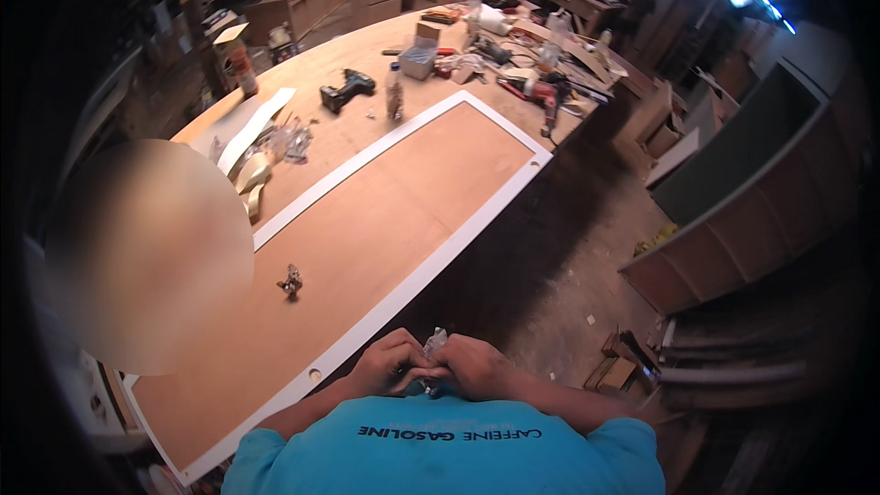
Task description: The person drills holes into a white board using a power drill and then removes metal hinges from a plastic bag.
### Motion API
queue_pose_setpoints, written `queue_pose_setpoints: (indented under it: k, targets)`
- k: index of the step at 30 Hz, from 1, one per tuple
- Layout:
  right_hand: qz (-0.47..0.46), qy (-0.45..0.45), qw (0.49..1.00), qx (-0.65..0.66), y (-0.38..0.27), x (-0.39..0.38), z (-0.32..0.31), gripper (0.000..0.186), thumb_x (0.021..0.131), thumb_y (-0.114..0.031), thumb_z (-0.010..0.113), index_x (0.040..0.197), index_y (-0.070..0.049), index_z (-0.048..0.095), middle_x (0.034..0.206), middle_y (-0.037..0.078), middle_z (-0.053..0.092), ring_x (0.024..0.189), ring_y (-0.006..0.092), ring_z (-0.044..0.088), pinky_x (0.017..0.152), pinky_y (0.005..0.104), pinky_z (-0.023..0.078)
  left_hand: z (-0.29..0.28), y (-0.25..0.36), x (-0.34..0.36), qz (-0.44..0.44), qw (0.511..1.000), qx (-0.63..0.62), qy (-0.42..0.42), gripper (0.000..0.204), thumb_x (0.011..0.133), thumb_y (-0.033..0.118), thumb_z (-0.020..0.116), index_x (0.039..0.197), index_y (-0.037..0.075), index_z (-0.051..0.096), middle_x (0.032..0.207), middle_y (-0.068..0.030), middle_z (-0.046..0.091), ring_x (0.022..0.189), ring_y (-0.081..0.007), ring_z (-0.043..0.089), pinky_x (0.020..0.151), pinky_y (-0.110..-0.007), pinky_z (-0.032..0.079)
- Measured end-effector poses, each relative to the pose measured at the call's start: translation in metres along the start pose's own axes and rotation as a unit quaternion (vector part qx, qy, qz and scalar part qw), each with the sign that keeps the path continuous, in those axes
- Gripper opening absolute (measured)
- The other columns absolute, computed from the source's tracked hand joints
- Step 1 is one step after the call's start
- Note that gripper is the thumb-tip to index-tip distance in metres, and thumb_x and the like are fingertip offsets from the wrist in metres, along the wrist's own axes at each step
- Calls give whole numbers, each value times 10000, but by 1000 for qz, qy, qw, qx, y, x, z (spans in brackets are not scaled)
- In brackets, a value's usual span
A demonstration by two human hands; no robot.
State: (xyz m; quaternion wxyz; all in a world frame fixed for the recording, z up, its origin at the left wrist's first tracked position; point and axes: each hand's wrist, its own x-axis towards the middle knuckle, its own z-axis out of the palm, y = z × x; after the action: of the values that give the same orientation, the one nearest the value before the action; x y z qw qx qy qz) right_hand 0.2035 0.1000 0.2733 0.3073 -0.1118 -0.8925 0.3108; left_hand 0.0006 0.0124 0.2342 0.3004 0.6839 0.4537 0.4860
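Observation:
Close in front of my chest, my left hand point(387, 362) and my right hand point(471, 367) are pressed together with their fingers closed. Between them they grip a small clear plastic packet point(436, 340), whose crumpled top sticks up from the fingers; its contents cannot be made out. Beyond my hands lies a long panel point(403, 192) with a white frame and a brown inset. Round holes show in its near edge. On the inset sits a small cluster of metal hardware point(291, 282), perhaps hinges, apart from both hands.
The workbench point(302, 73) holds a cordless drill point(347, 89), a bottle point(394, 93), a grey box point(418, 61), a red power tool point(546, 96) and curled strips point(257, 128). A large cabinet carcass point(733, 247) stands right on the floor. A blurred round patch covers the left side.

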Motion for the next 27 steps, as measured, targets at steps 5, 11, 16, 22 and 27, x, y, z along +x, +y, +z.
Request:
queue_pose_setpoints:
  k: [5, 11, 16, 22, 27]
  targets:
    - [-84, -139, 980, -117, -7, 18, -25, 155, 945, -195, 628, 926, -44, 594, 793, 81, 564, 736, 243, 603, 651, 360, 481, -12, 9, 8, 74, 996, 27, -40, 179, 793, 47, 832, 851, 12, 666, 874, -99, 638, 836, -245, 659, 689, -341, 564]
    - [-156, -232, 956, -92, -8, 31, -37, 119, 896, -158, 600, 902, -40, 586, 815, 73, 594, 763, 233, 611, 700, 365, 488, -24, 24, 9, 83, 990, 70, -87, 193, 783, 97, 797, 848, -6, 646, 880, -118, 631, 856, -273, 646, 691, -364, 564]
    - [-140, -332, 931, -58, 0, 41, -40, 128, 922, -163, 583, 920, -36, 593, 830, 91, 603, 784, 258, 610, 719, 385, 491, -25, 36, 7, 60, 987, 114, -95, 197, 740, 61, 796, 877, -10, 673, 930, -132, 666, 873, -280, 664, 709, -365, 570]
    - [-135, -298, 942, -79, 19, 51, -26, 189, 976, -203, 582, 870, -47, 572, 827, 100, 579, 779, 263, 599, 702, 383, 459, -20, 20, -1, 57, 979, 194, -16, 200, 871, 155, 752, 1004, 35, 663, 934, -127, 616, 848, -294, 619, 711, -382, 539]
    - [-190, -132, 973, 9, 18, 59, -10, 200, 873, -166, 763, 909, -28, 623, 786, 110, 616, 771, 286, 641, 607, 418, 500, -1, 13, 1, 136, 982, 69, 111, 208, 936, 199, 720, 1030, 29, 643, 919, -122, 596, 853, -321, 604, 743, -416, 495]
